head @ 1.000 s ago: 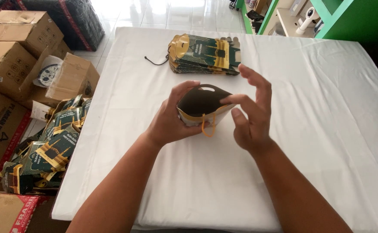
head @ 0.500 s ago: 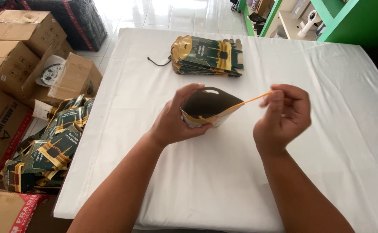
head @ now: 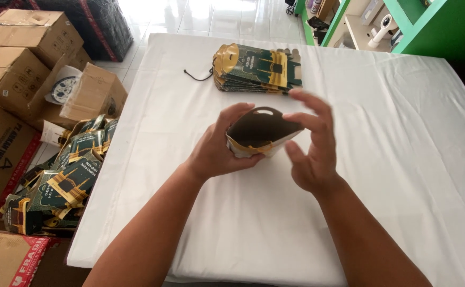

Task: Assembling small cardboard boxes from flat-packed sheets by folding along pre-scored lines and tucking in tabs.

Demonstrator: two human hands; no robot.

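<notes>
Your left hand point(head: 219, 151) has the small green-and-gold paper box point(head: 259, 133) pinched from its left side, thumb over the near edge and fingers curled round the wall, so it is closed on the box. Your right hand point(head: 309, 146) stands spread beside the box's right side, fingertips just touching or nearly touching the upper edge; it grips nothing firmly, and whether the thumb presses the right wall I cannot tell.

The box is held up over the middle of the white-covered table point(head: 402, 175), its mouth open toward you and its cut-out handle tab standing at the far side.

To shape it well, I judge you should keep the left grip light and low on the wall, so the card does not crease. Bring the right fingers flat against the opposite wall and press evenly, squaring the corners rather than squeezing the middle. Watch the gold flap along the near bottom edge: it looks loose, and should sit flush before you let go.

The stack of flat boxes point(head: 256, 69) lies at the far middle of the table, well apart from your hands, with a black cord point(head: 198, 77) just to its left. More finished pieces lie in a heap point(head: 62, 178) off the table's left edge, among cardboard cartons point(head: 28, 48).
</notes>
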